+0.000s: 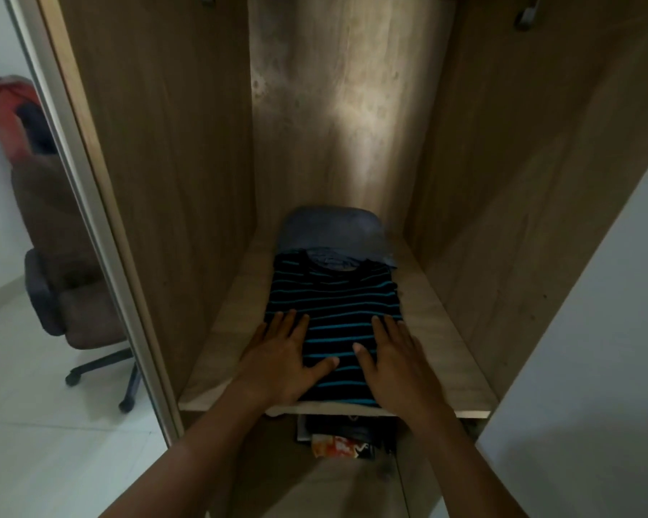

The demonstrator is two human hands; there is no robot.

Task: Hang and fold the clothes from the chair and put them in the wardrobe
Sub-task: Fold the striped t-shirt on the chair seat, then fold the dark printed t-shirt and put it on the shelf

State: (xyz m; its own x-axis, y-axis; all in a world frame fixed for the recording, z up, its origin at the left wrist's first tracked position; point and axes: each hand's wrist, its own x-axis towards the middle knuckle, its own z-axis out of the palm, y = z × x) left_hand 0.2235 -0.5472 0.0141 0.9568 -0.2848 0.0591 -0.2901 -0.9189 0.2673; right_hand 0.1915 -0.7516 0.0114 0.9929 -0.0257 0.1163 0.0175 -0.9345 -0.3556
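1. In the lower centre of the frame, on the pale wooden shelf [438, 353] of the wardrobe [345, 125]: a folded black shirt with teal stripes [337, 304], collar toward the back panel.
2. Flat on the shirt's near left part: left hand [281, 360], fingers straight and spread, gripping nothing.
3. Flat on its near right part: right hand [393, 360], likewise outstretched, palm down, nothing held.
4. Just behind the shirt, touching its collar edge: a folded blue garment [333, 229].
5. Under the shelf front, bottom centre: dark stacked items [341, 443] with an orange-and-white one, too blurred to identify.
6. At the left edge: a brown office chair [72, 304] on castors, on a white tiled floor [34, 461]; a red cloth [8, 106] over its top, upper left.
7. At the right: a plain white wall [595, 330].
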